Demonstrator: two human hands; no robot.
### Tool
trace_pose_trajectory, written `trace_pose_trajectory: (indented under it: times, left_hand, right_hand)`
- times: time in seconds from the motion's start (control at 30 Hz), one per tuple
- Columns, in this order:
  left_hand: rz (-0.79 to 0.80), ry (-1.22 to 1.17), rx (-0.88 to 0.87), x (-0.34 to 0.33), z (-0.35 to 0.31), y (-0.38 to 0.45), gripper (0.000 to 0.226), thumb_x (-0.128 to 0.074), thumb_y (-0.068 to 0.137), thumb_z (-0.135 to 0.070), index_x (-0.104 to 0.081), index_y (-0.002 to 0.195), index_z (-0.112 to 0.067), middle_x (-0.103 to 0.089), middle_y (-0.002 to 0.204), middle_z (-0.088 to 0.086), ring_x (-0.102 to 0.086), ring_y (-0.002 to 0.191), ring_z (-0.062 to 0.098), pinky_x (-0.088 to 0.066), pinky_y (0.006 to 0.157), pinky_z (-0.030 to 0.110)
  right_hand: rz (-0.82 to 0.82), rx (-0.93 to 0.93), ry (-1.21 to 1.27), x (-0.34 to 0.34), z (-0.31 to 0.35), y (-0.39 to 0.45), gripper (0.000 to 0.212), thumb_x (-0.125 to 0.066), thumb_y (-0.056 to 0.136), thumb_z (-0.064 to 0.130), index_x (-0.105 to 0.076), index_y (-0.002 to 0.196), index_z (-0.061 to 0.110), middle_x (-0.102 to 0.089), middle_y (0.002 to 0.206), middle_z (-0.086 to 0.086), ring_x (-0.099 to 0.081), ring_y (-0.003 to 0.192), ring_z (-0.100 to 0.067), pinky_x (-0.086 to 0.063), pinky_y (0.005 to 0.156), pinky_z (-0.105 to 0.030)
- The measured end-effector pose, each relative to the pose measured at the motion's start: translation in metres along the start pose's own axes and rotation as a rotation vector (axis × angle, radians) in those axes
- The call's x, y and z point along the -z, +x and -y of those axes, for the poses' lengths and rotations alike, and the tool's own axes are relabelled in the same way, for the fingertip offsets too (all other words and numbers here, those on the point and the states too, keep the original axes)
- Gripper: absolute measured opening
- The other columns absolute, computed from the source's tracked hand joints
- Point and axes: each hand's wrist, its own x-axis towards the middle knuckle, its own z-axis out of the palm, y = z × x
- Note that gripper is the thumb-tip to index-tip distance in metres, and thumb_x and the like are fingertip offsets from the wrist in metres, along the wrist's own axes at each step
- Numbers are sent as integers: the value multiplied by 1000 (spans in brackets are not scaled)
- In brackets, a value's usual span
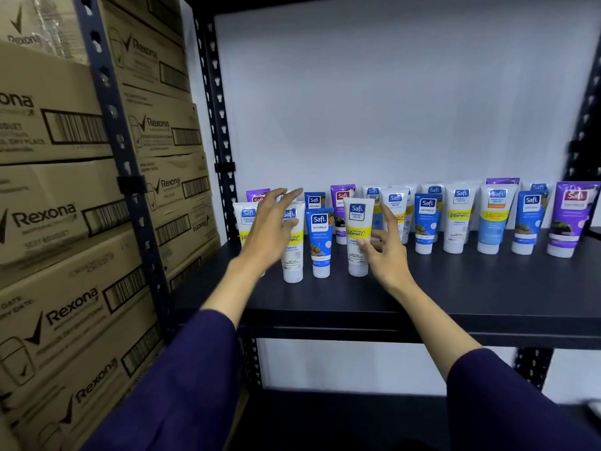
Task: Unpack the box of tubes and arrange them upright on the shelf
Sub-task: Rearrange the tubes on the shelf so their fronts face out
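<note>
Two hands: your left hand (273, 222) spread before white-capped plastic tubes (455, 219)
Right hand (385, 249): thumb touching white yellow-banded tube (357, 236)
Shelf: black metal shelf (455, 288)

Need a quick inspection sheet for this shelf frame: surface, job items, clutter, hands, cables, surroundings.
Surface: dark shelf on black slotted uprights, white back panel behind.
Job's things: Safi tubes standing cap-down in two rough rows; white Vitamin C tube and blue Naturals tube stand furthest forward. No unpacking box in view.
Clutter: nothing seen.
Hands: left hand open, fingers spread in front of the leftmost tubes, blurred; right hand open, its thumb tip at the white Vitamin C tube, no grip visible.
Cables: nothing seen.
Surroundings: stacked Rexona cartons on the rack to the left; lower shelf below.
</note>
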Motion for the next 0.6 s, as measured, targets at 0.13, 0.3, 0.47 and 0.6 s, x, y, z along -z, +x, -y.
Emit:
trace_pose_trajectory:
  times: [0.13,0.3,0.47,0.6]
  left_hand:
    - [-233,-83,89,-36,2,-48,78,-68,85,-7,-27,149,-25,-17,153,5,-23,142,16,-29,114,29]
    - [-178,-55,208,-49,9,-68,96,-70,83,-7,-9,151,-37,-29,141,4,-41,125,12,-43,98,32]
    - [-125,-56,289,-49,14,-66,97,-65,86,-2,-3,151,-37,-32,145,6,-40,129,21,-41,99,36]
    - [-119,-62,292,-52,14,-64,97,-64,87,-3,1,151,-37,-33,147,4,-40,131,21,-43,99,41]
  right_hand:
    - [19,-20,-41,-1,0,0,82,-65,89,8,-17,148,37,-60,110,-3,-62,97,-12,-50,86,-30]
    - [64,19,-86,-2,-2,0,88,-66,86,3,-15,145,43,-58,114,2,-60,98,-5,-51,89,-33]
    - [76,31,-98,-1,0,-3,89,-60,89,0,-8,149,40,-60,112,-2,-59,97,0,-47,84,-23]
    - [106,41,-144,-3,0,-2,91,-57,90,-1,-2,147,46,-55,132,-7,-58,113,-17,-45,96,-31]
